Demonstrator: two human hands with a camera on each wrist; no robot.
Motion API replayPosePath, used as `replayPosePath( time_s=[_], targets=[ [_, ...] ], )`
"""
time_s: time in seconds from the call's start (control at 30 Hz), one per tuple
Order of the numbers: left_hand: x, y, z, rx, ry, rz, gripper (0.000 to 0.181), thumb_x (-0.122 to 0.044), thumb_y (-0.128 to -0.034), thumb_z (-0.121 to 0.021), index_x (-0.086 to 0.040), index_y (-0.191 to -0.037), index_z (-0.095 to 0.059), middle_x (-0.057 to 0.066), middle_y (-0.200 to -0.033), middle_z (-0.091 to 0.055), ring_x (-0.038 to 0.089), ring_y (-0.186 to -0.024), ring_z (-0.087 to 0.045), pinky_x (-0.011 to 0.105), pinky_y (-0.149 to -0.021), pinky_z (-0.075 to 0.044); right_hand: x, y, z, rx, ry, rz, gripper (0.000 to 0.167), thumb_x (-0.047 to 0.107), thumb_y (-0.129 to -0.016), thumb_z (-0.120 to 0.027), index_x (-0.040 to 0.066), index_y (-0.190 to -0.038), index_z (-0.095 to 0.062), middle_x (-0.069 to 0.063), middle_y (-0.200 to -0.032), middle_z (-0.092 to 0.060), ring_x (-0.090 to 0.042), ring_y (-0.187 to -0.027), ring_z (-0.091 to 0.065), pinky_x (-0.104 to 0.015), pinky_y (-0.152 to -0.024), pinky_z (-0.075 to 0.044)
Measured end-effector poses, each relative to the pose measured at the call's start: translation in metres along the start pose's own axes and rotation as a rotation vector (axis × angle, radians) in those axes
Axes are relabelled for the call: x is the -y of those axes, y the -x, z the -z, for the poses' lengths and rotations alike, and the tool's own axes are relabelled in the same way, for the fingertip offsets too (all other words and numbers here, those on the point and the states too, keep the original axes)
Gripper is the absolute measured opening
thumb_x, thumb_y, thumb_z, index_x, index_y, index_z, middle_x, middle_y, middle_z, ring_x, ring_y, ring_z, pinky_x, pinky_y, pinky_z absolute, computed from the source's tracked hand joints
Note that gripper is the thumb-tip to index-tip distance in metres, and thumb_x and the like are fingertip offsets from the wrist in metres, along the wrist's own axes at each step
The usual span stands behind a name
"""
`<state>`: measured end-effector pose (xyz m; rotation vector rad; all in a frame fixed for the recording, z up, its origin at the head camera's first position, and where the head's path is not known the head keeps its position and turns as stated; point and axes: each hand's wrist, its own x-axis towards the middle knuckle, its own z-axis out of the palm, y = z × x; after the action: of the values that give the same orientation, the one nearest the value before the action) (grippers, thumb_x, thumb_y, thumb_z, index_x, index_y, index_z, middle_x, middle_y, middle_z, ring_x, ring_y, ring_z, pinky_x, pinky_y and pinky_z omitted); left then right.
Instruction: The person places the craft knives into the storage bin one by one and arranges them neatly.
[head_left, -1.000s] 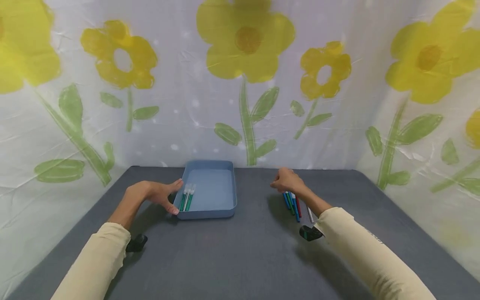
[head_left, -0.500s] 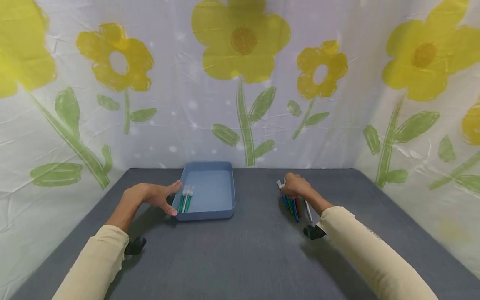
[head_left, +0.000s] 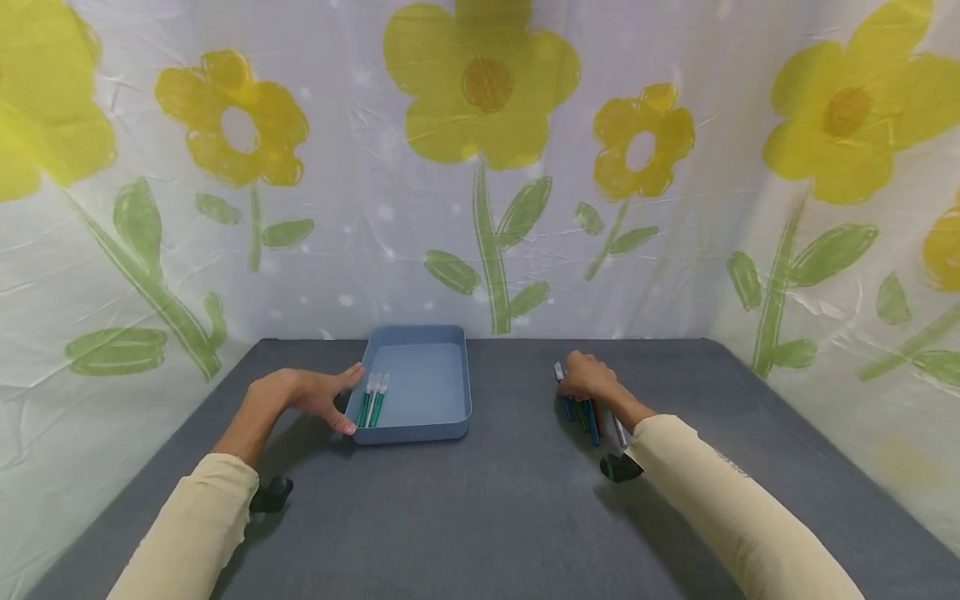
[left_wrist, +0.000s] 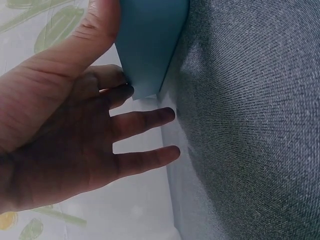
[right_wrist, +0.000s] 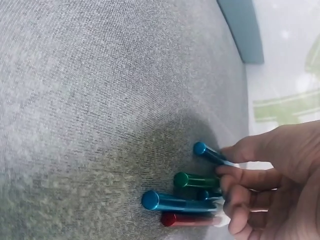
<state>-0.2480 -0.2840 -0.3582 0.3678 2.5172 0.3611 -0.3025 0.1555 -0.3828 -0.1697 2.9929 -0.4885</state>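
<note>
My left hand (head_left: 311, 396) rests against the left wall of the blue tray (head_left: 420, 432), thumb near its front corner and fingers spread; in the left wrist view the hand (left_wrist: 85, 120) touches the tray's outer side (left_wrist: 150, 45). Green markers (head_left: 372, 402) with clear caps lie in the tray's left part. My right hand (head_left: 592, 382) is over a group of markers on the table. The right wrist view has its thumb and forefinger (right_wrist: 245, 175) pinching a blue marker (right_wrist: 207, 151), beside a green (right_wrist: 192, 180), a larger blue (right_wrist: 175, 202) and a red marker (right_wrist: 185, 219).
A silver-white marker (head_left: 619, 430) lies on the grey table (head_left: 480, 517), near the right wrist. Behind the table hangs a pale curtain (head_left: 352, 208) printed with yellow flowers. A dark device sits at each wrist.
My right hand has moved slightly right and down onto the markers, and now pinches a blue one. The left hand stays at the tray.
</note>
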Motion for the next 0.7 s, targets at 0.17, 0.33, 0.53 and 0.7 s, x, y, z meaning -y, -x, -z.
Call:
replayPosePath(
  time_s=[0.17,0.33,0.53,0.7],
  targets=[
    [0.000,0.000,-0.001,0.000,0.007,-0.007,0.133,-0.054,-0.0862,-0.082,-0.001,-0.166,0.010,0.030,-0.172,0.017,0.057,-0.159,-0.005,0.071,-0.123,-0.022,-0.001,-0.002,-0.002,-0.004,-0.049,0.023,0.037,0.016,-0.094,-0.069,0.012,-0.059,-0.059,-0.002,-0.054,-0.056,-0.016,-0.050,-0.050,-0.031,-0.051,-0.034],
    [-0.001,0.001,-0.001,0.010,0.019,-0.016,0.133,-0.053,-0.0865,-0.082,0.000,-0.166,0.011,0.030,-0.171,0.018,0.057,-0.159,-0.003,0.071,-0.123,-0.020,0.008,0.003,-0.001,-0.006,-0.179,0.084,0.044,0.016,-0.095,-0.065,0.017,-0.053,-0.050,0.001,-0.050,-0.050,-0.012,-0.046,-0.040,-0.027,-0.048,-0.030],
    [-0.002,0.003,0.001,0.007,0.021,-0.021,0.132,-0.051,-0.0881,-0.081,0.000,-0.165,0.013,0.031,-0.170,0.019,0.058,-0.158,-0.001,0.072,-0.123,-0.019,0.047,0.006,0.001,-0.023,-0.232,0.150,0.039,0.018,-0.096,-0.065,0.005,-0.059,-0.068,-0.001,-0.049,-0.057,-0.013,-0.044,-0.045,-0.025,-0.048,-0.034],
    [-0.002,0.002,0.001,0.014,0.029,-0.012,0.132,-0.051,-0.0882,-0.081,0.001,-0.165,0.013,0.031,-0.170,0.021,0.058,-0.158,0.001,0.073,-0.123,-0.017,0.086,0.008,-0.003,-0.017,-0.271,0.222,0.039,0.019,-0.096,-0.067,0.007,-0.059,-0.071,0.001,-0.048,-0.058,-0.013,-0.046,-0.050,-0.024,-0.050,-0.037]
  ],
)
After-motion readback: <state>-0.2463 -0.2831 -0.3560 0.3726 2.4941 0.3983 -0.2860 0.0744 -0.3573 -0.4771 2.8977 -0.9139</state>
